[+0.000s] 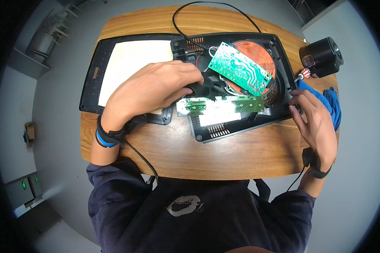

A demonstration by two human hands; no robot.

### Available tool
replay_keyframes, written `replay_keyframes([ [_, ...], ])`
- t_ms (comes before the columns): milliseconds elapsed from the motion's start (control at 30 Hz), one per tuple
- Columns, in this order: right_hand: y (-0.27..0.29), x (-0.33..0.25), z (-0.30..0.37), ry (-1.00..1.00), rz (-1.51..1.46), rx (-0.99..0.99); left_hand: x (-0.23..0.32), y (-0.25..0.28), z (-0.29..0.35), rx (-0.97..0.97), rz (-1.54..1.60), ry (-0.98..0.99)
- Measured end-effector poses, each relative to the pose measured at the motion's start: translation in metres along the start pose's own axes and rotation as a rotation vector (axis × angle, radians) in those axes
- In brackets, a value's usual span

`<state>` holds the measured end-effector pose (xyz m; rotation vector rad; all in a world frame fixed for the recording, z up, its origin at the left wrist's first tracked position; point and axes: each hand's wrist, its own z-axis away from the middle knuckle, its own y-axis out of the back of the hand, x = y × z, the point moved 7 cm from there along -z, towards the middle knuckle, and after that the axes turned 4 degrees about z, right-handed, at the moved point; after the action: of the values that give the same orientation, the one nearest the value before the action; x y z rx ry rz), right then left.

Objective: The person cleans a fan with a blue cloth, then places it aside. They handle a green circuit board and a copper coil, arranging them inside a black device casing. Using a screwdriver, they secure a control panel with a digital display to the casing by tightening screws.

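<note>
An opened induction cooker base [245,124] lies on the table in front of me. My left hand [160,84] reaches over its left side, fingers closed on a black plastic part [209,86] whose far side is hidden. At the base's right near corner is my right hand [314,120], thumb and fingertips bent around the rim. Inside the base, a green circuit board [240,69] rests tilted across the copper coil [257,52]. A longer, narrow green board [219,105] lies along the near side.
The detached black cover [93,80], with a pale sheet [131,59] on it, lies at the left, partly under my left arm. A black cylinder [321,57], a red-and-white screwdriver handle [305,73] and a blue cloth [331,105] are at the right. A black cable [223,3] loops along the back.
</note>
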<state>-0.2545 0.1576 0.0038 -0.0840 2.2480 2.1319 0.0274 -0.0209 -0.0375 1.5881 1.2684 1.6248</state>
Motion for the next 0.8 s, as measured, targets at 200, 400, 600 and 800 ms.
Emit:
replay_keyframes([
  [200,-0.016,-0.009,-0.028,0.111,0.038,-0.141,0.003,0.004,0.008,-0.083,0.048,0.098],
  [400,-0.019,-0.016,-0.057,0.200,-0.088,0.087,0.001,0.002,0.008,-0.084,0.067,0.103],
  [600,-0.039,-0.030,-0.084,0.229,-0.165,0.010,-0.006,-0.001,-0.001,-0.113,0.099,0.156],
  [800,-0.042,-0.020,-0.093,0.228,-0.314,-0.051,-0.012,0.007,-0.004,-0.047,0.081,0.079],
])
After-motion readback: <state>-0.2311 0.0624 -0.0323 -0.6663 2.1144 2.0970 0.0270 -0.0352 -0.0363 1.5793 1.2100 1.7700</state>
